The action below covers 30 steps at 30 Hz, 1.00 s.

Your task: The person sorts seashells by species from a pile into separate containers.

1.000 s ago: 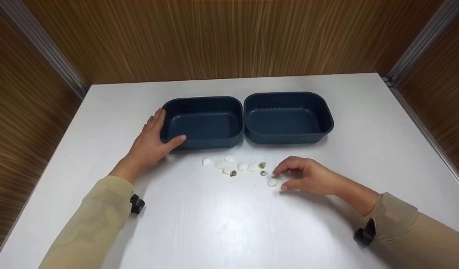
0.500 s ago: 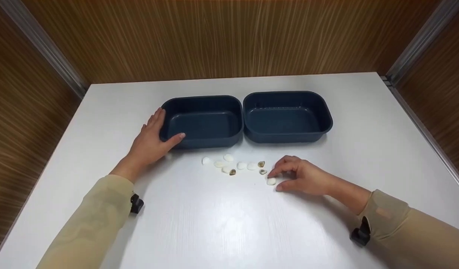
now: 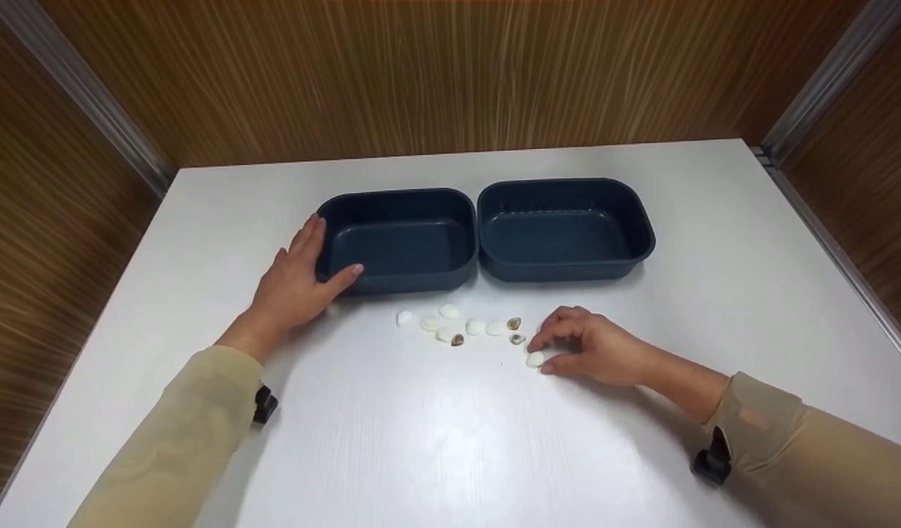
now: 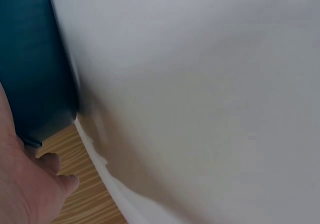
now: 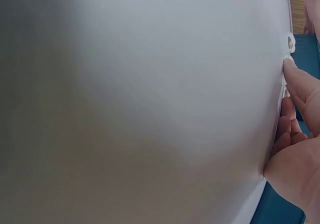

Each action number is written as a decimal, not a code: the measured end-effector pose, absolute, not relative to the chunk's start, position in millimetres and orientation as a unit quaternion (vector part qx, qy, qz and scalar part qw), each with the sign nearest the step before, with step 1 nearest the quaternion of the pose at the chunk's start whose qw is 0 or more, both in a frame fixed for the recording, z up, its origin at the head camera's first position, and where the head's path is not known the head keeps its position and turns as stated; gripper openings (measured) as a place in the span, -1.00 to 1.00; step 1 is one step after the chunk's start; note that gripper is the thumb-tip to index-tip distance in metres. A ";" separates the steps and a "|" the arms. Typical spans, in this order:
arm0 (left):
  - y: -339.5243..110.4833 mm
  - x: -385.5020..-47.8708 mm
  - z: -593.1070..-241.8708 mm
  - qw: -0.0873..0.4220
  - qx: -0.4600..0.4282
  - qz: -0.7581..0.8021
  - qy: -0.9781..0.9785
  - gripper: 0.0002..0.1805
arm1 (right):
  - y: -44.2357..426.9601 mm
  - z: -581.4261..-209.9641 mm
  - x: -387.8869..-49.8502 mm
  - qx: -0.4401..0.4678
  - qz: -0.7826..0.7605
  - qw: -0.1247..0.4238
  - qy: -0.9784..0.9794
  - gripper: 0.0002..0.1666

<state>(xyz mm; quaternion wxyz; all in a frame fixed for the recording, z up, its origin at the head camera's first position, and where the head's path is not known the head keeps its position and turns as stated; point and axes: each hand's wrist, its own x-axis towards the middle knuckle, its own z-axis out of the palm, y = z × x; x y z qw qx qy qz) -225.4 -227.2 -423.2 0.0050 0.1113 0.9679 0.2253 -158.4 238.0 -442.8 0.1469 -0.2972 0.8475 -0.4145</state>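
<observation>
Evidently the right hand (image 3: 601, 348) has its thumb and forefinger clamped lightly on a white shell (image 3: 534, 359), at the near right end of a loose scatter on the white table (image 3: 421, 455). The forefinger meets the far edge and the thumb the near right edge, likely because something so small and flat suits a fingertip pinch; whether it is off the surface I cannot tell.

To the left and slightly farther lie more pale shells (image 3: 475, 327) and a few brown shells (image 3: 514, 323), spread out so that most can be reached singly.

The left hand (image 3: 289, 290) rests against the left end of the left tub (image 3: 414, 280), its long fingers straight and close together along the outside, thumb apart over the near rim, perhaps to steady it. Beside it on the right sits the right tub (image 3: 568, 271), end to end with it; both are beyond the shells, probably so that either hand has room in front.
</observation>
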 end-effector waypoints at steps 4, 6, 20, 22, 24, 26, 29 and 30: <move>-227.8 -224.9 -423.1 0.000 0.110 0.224 0.968 0.17 | 236.7 -441.8 -158.1 -0.293 -0.410 0.149 0.851 -0.74; -227.6 -224.9 -422.8 -0.001 0.109 0.224 0.968 0.17 | 236.7 -441.6 -158.1 -0.290 -0.409 0.152 0.852 -0.76; -229.5 -223.2 -423.3 0.000 0.107 0.219 0.970 0.17 | 234.5 -435.3 -159.7 -0.270 -0.451 0.179 0.832 -0.73; -229.8 -222.3 -423.5 0.000 0.105 0.218 0.970 0.17 | 230.7 -428.6 -159.5 -0.271 -0.454 0.179 0.829 -0.74; -229.3 -222.3 -423.9 0.002 0.105 0.217 0.971 0.17 | 224.4 -419.7 -161.0 -0.286 -0.456 0.169 0.826 -0.76; -228.2 -223.0 -424.1 0.003 0.106 0.215 0.971 0.17 | 214.2 -407.4 -166.0 -0.306 -0.452 0.141 0.826 -0.78; -226.7 -224.8 -423.7 0.002 0.108 0.209 0.972 0.18 | 194.6 -386.4 -179.7 -0.327 -0.453 0.095 0.824 -0.79; -226.4 -225.5 -423.5 0.002 0.109 0.207 0.972 0.18 | 187.4 -379.3 -185.3 -0.330 -0.454 0.081 0.823 -0.79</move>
